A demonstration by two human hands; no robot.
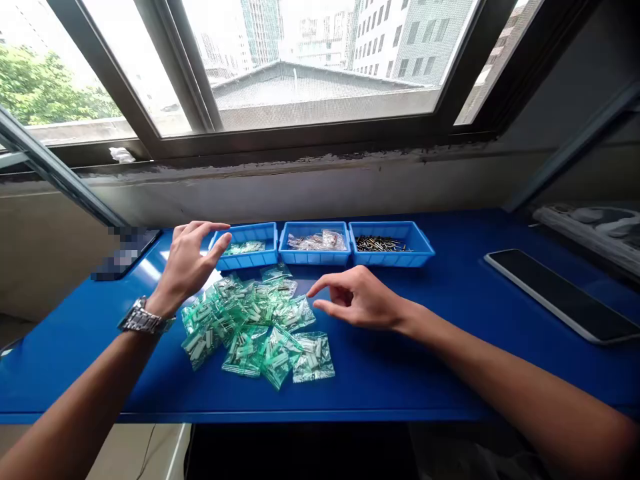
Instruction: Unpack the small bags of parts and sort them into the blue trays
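Observation:
My left hand (pixel 191 261) hovers at the near left corner of the left blue bin (pixel 245 261), thumb and fingers apart, holding nothing. That bin has some small green packets (pixel 245 247) in it. My right hand (pixel 356 297) is at the right side of a heap of green-tinted plastic packets (pixel 245 300); thumb and index finger are spread with a gap between them, and the other fingers are curled. The packets hold small white pieces. One packet (pixel 313 357) lies at the heap's near right edge.
The middle blue bin (pixel 314 258) holds clear packets, and the right blue bin (pixel 393 259) holds dark screws (pixel 380 244). A phone (pixel 560 293) lies on the blue table (pixel 400 380) at right. Another dark object (pixel 127 253) is at far left. Metal posts (pixel 55 170) flank the table.

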